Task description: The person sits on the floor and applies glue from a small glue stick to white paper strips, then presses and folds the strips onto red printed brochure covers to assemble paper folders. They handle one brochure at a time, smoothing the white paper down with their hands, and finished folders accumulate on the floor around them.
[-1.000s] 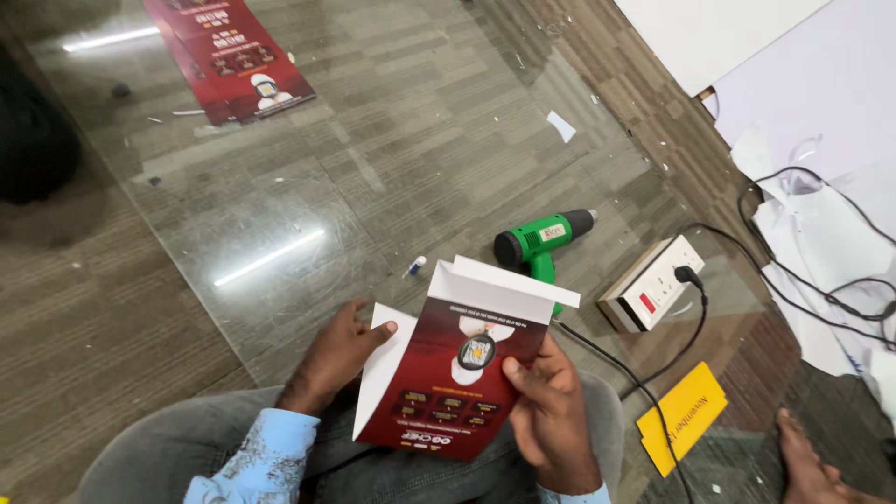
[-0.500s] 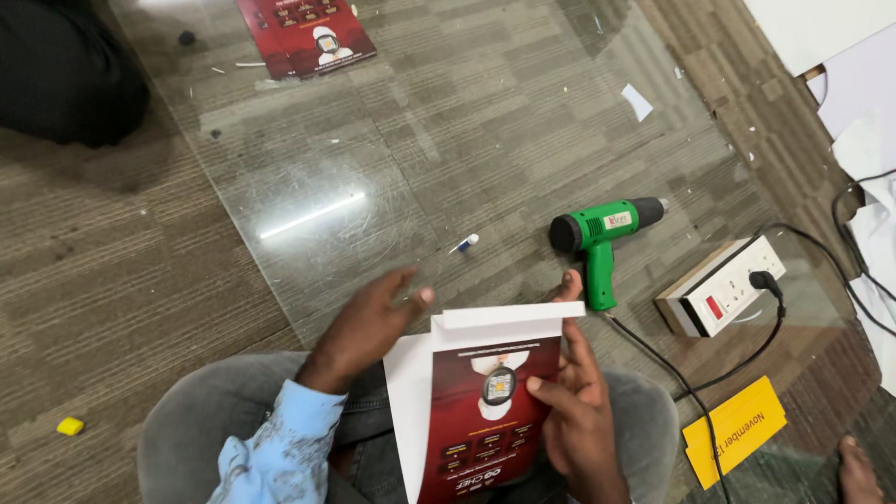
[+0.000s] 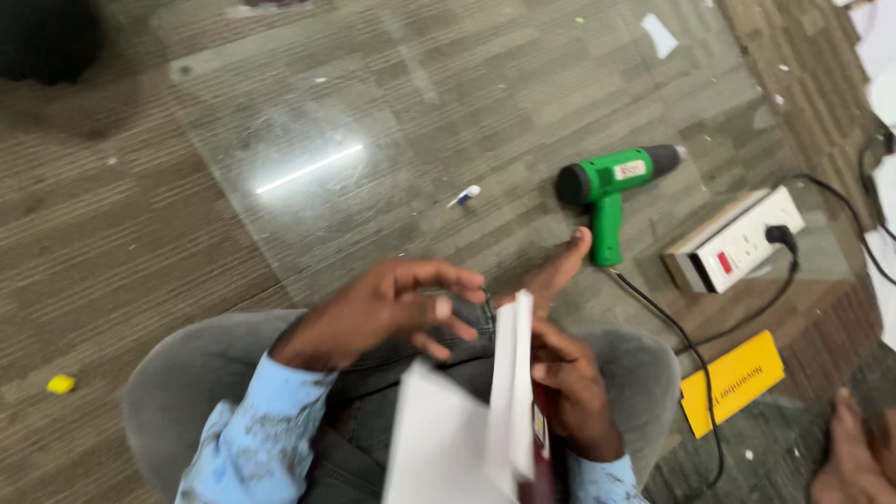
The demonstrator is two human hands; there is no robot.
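Though blurred: 2 hands [image 3: 467,345], 1 carton [image 3: 499,401].

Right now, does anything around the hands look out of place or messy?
Small paper scraps litter the glass sheet and carpet, and a yellow bit lies at the left. The green heat gun lies on its side, its cord trailing loosely. The white card in the right hand looks undamaged.

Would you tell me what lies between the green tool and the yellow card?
In the head view, the tool's black cord runs there, beside the yellow card.
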